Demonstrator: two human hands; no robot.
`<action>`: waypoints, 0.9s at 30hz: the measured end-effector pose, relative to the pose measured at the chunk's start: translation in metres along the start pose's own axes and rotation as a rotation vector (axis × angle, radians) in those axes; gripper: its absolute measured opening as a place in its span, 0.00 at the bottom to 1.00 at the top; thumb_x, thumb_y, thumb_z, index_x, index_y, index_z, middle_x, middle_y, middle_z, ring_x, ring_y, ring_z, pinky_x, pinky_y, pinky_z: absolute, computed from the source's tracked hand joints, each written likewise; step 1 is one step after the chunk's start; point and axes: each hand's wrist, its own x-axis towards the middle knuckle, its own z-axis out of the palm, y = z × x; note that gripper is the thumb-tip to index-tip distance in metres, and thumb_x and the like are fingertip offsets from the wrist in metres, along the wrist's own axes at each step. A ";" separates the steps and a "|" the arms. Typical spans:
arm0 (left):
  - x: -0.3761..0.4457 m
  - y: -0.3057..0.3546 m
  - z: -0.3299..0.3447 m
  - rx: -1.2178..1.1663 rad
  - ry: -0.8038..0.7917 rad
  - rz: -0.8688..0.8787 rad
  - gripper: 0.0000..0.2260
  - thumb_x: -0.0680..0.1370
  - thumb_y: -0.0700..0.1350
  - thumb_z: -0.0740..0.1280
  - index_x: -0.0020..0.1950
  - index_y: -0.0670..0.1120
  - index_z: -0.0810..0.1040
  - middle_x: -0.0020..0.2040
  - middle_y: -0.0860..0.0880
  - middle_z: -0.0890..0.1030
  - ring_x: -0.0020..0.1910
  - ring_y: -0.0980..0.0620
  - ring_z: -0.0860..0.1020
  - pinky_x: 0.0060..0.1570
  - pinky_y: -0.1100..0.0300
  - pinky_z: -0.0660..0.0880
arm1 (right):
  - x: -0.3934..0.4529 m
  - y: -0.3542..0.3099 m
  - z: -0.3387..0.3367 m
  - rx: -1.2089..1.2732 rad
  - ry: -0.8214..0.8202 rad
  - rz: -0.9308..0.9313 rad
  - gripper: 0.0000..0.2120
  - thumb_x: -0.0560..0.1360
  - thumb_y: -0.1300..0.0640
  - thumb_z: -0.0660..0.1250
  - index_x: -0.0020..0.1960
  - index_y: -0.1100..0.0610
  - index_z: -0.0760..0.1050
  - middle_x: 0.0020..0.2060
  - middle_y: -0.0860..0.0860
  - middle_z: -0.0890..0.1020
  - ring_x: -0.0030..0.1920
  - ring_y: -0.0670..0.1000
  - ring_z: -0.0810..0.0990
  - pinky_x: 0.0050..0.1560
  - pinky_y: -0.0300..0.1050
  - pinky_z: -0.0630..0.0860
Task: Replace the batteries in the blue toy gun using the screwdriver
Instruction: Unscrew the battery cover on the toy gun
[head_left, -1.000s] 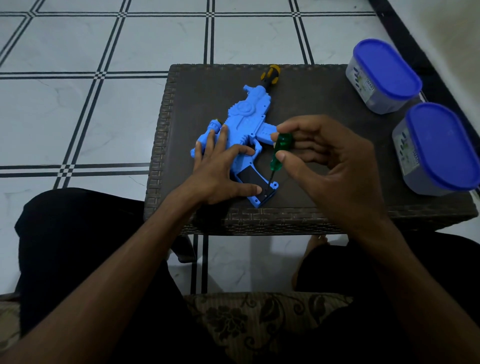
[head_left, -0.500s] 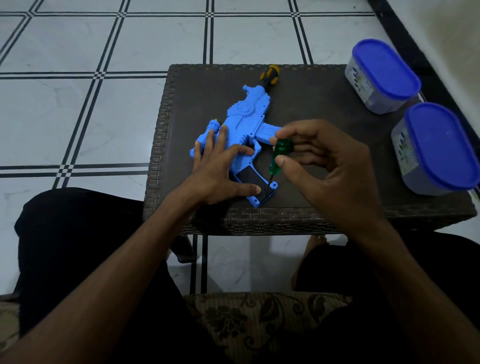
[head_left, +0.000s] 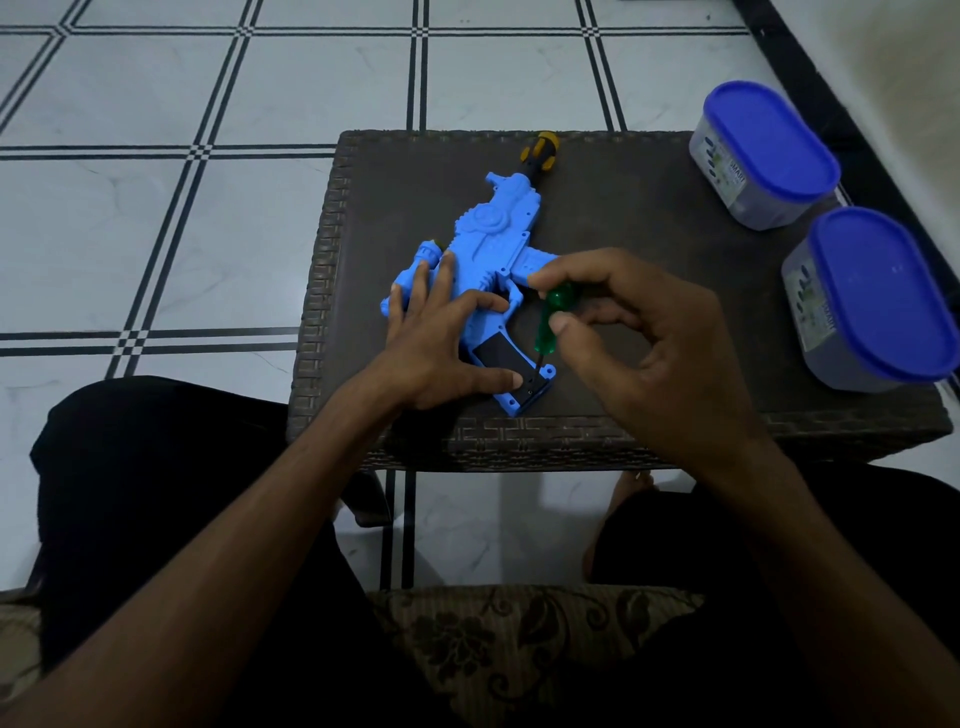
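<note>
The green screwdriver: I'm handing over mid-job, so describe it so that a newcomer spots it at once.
Start at the dark wicker table, where the blue toy gun lies flat under the left hand. By the gun's grip, the right hand pinches the green screwdriver, tip down at the black battery cover. Its clear green handle sets it apart from the yellow-and-black screwdriver at the far edge.

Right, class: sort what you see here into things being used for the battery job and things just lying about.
In use:
- blue toy gun, pressed flat by the left hand
- green screwdriver, pinched by the right hand, tip at the black battery cover

Lying about:
- yellow-and-black screwdriver
- two blue-lidded containers
</note>
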 end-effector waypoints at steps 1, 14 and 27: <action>0.000 0.000 0.000 0.003 0.000 0.000 0.31 0.67 0.59 0.76 0.67 0.60 0.68 0.79 0.47 0.38 0.76 0.48 0.32 0.72 0.46 0.30 | 0.000 0.000 0.000 0.007 -0.007 -0.011 0.10 0.74 0.68 0.70 0.54 0.62 0.79 0.50 0.51 0.82 0.47 0.47 0.82 0.49 0.37 0.78; 0.000 0.000 -0.001 -0.002 -0.006 -0.002 0.31 0.67 0.58 0.76 0.67 0.60 0.68 0.79 0.48 0.38 0.76 0.48 0.31 0.72 0.46 0.30 | 0.000 0.001 0.000 -0.013 -0.008 0.009 0.12 0.74 0.68 0.69 0.57 0.62 0.79 0.51 0.51 0.83 0.50 0.46 0.83 0.51 0.36 0.78; 0.001 -0.001 0.000 0.003 -0.005 -0.002 0.32 0.67 0.59 0.76 0.67 0.60 0.68 0.79 0.48 0.38 0.76 0.48 0.32 0.72 0.46 0.30 | 0.002 -0.001 0.000 0.019 0.022 0.042 0.13 0.73 0.68 0.71 0.57 0.61 0.76 0.50 0.51 0.83 0.52 0.45 0.83 0.52 0.37 0.79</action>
